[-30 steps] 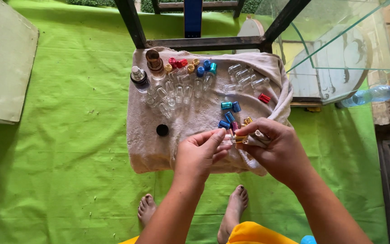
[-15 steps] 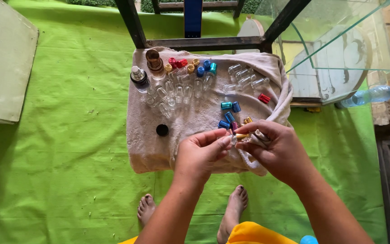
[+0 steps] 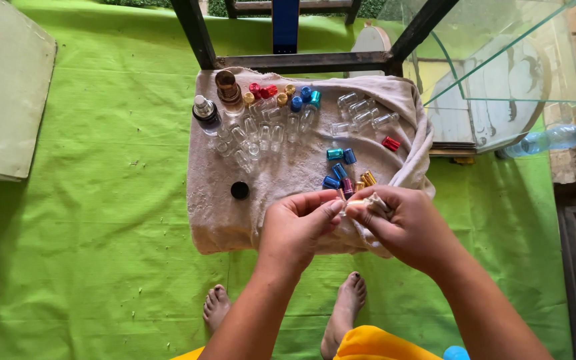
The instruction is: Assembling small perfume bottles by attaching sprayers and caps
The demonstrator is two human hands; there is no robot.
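A green sheet covers the ground, with a beige towel spread over it below a dark metal frame; a pale board lies at the far left, glass panels lean at the upper right, and a plastic bottle lies on its side beyond them. On the towel lie clear vials in loose rows, coloured caps of red, gold and blue along the top edge, a second cluster of caps just above the hands, a lone red cap, a black lid and a dark-collared bottle. The left hand and right hand meet over the towel's near edge, fingertips pinched together on a small piece too hidden to identify, wrapped partly in a fold of cloth; two bare feet rest on the sheet beneath.
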